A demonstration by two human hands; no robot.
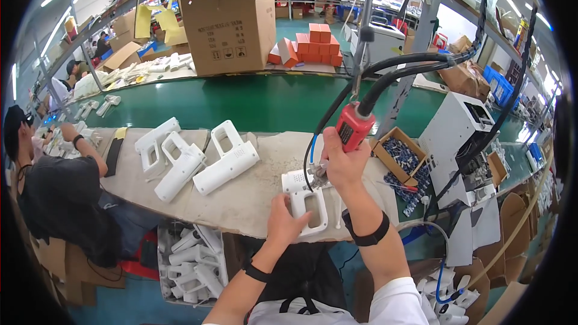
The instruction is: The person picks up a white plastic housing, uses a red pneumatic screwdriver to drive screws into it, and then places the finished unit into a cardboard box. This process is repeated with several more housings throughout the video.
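Observation:
My right hand (pixel 346 159) is wrapped round a red electric screwdriver (pixel 354 126), which hangs from above with a thick black cable. Its tip points down at a white gun-shaped plastic housing (pixel 321 209) lying on the work surface; the exact contact spot is hidden by the metal end of the tool. Beside the housing's looped handle, my left hand (pixel 284 222) grips its near left side with thumb and fingers. To the left lie several similar white housings (pixel 226 167), each with a looped handle.
At right stand a cardboard box of small blue parts (pixel 392 171) and a white machine (pixel 454 138). A green conveyor belt (pixel 180 101) runs behind the bench, with a large carton (pixel 226 30) beyond it. A co-worker (pixel 66 198) sits at left, near a bin of white housings (pixel 192 265).

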